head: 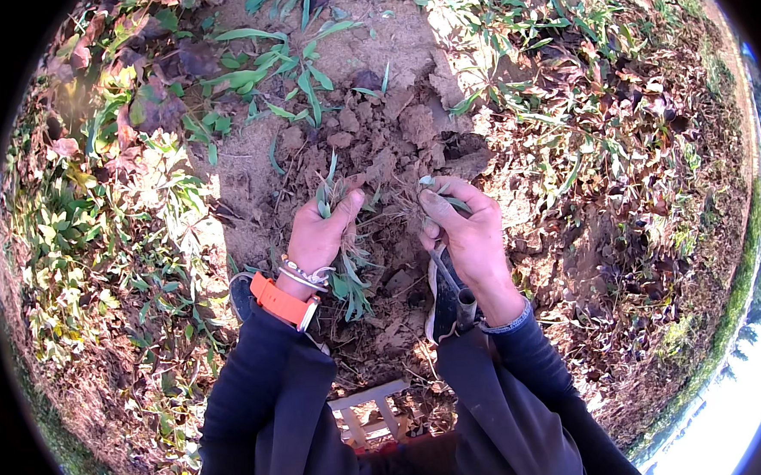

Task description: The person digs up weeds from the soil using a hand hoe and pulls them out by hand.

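My left hand [322, 231] is closed around a bunch of narrow-leaved green plants [351, 284]. Their leaves hang below the palm, and thin dry roots show by the thumb. Opposite it, my right hand [467, 226] pinches a smaller plant sprig [456, 203] between thumb and forefinger. Fine pale roots [404, 204] spread from its fingertips towards the left hand. Under the right hand, a metal tool with a tubular end [466, 307] slants down by the shoe; whether the lower fingers hold it, I cannot tell. Both hands are above loose, broken soil [376, 147].
Rooted green plants [294, 74] grow from the bare earth ahead. Leafy ground cover [60, 280] lies left, with reddish-brown leaves [638, 108] to the right. My shoes [436, 299] flank the dug soil. A slatted wooden crate [370, 409] shows between my legs.
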`<state>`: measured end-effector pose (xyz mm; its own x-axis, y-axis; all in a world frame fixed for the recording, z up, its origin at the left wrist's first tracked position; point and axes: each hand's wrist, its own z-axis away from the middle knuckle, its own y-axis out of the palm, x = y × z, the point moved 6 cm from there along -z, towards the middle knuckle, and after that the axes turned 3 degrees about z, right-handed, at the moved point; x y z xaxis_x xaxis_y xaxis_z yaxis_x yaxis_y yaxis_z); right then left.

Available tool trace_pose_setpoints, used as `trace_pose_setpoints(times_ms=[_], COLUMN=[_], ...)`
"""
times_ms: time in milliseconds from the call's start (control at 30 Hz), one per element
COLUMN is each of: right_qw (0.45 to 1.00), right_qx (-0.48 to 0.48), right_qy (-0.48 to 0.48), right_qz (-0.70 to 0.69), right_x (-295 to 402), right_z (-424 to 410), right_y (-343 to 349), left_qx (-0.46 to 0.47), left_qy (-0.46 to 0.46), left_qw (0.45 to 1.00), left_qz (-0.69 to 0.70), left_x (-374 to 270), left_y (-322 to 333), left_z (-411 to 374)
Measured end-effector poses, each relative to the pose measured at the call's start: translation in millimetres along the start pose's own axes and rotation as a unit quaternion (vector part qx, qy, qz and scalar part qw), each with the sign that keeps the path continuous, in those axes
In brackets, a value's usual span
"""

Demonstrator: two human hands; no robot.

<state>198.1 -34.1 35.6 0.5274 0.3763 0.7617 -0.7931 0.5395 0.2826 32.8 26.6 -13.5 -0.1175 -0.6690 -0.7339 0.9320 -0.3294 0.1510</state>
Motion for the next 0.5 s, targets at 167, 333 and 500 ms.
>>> trace_pose_setpoints(times_ms=[167, 333, 500], right_qw=[0.960, 0.949, 0.988], right_qx=[0.016, -0.004, 0.071], right_qy=[-0.039, -0.002, 0.022], right_qz=[0.277, 0.317, 0.137], right_x=[13, -4, 11], right_z=[-31, -35, -21], right_y=[-32, -47, -10], left_qx=[0.029, 0.023, 0.027], left_qy=[0.025, 0.004, 0.011], left_qw=[0.999, 0.999, 0.999], left_qz=[-0.033, -0.026, 0.022], left_x=[-14, -1, -1], left_y=[12, 7, 8], left_z=[4, 5, 2])
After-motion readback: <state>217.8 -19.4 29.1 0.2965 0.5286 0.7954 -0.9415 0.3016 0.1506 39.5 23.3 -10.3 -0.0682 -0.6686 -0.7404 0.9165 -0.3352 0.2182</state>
